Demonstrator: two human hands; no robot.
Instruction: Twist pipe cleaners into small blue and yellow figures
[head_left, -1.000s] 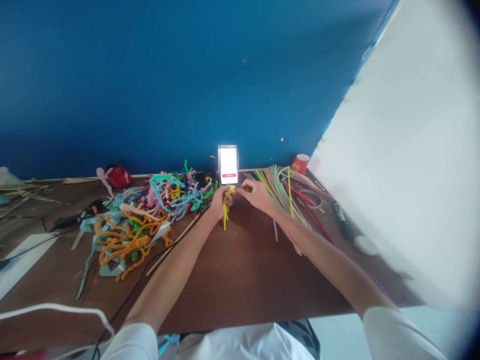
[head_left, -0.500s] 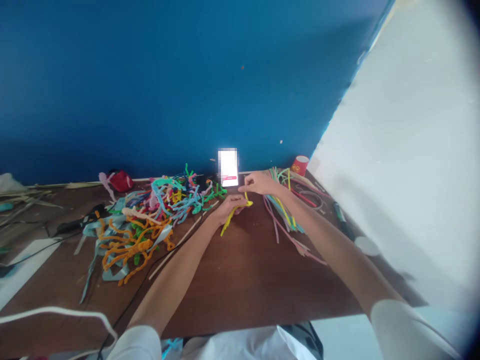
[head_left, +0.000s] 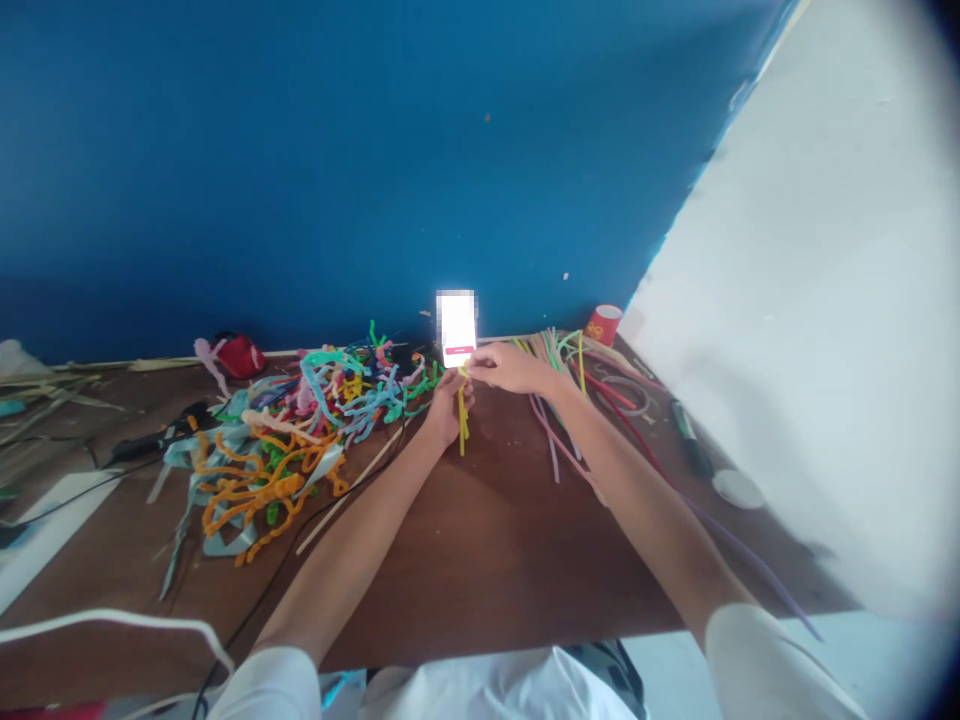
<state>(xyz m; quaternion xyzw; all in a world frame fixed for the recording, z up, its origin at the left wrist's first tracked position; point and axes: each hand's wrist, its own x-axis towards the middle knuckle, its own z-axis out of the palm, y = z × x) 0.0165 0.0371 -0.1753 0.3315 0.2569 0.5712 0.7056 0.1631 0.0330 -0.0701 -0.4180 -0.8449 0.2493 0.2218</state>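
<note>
Yellow pipe cleaners point(head_left: 463, 425) hang down from my left hand point(head_left: 447, 408), whose fingers are closed round them. My right hand point(head_left: 506, 368) pinches the upper end of the same yellow piece, just above the left fingers. Both hands are close together over the brown table, right in front of a lit phone point(head_left: 457, 325) that leans on the blue wall. The exact spot where the right fingertips meet the yellow piece is small and partly hidden.
To the left lies a tangled heap of colourful pipe cleaners point(head_left: 281, 487), with a thin stick point(head_left: 349, 490) beside it. Loose straight strands point(head_left: 555, 440) lie under my right forearm. Farther right are a red cup point(head_left: 604, 325), a dark marker point(head_left: 694, 440) and a white disc point(head_left: 739, 489).
Both hands have moved up and closer together, nearer the phone. The yellow pipe cleaners now hang more upright. A purple strand shows at the right beyond my forearm.
</note>
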